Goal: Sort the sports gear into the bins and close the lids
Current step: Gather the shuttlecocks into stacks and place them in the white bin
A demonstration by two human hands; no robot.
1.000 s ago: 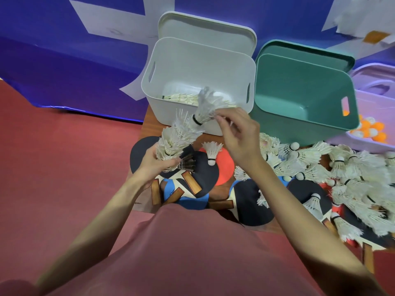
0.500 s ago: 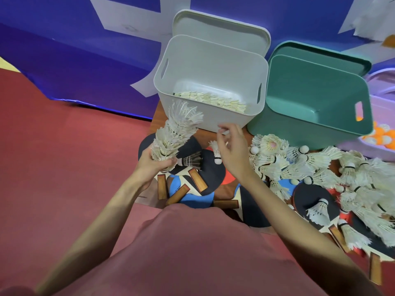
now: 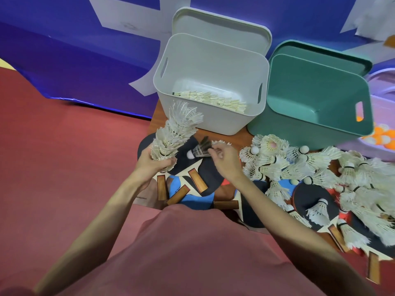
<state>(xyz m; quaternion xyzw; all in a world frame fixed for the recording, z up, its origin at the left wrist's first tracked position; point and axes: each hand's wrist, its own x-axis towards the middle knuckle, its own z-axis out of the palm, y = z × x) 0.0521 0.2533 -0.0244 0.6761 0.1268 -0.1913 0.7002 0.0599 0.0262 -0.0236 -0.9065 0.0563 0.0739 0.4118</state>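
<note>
My left hand (image 3: pixel 157 165) grips a light, crushable shuttlecock stack (image 3: pixel 175 133) at its base, right hand (image 3: pixel 224 160) pinches a dark shuttlecock (image 3: pixel 199 149) by its feathers.

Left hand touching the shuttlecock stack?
Touching. The head view shows the left hand with its fingers curled round the base of the shuttlecock stack, holding it upright and tilted toward the white bin.

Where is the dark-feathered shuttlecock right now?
In the head view, the dark-feathered shuttlecock lies at centre on a black paddle, just in front of the white bin, between the left hand and the right hand.
</note>
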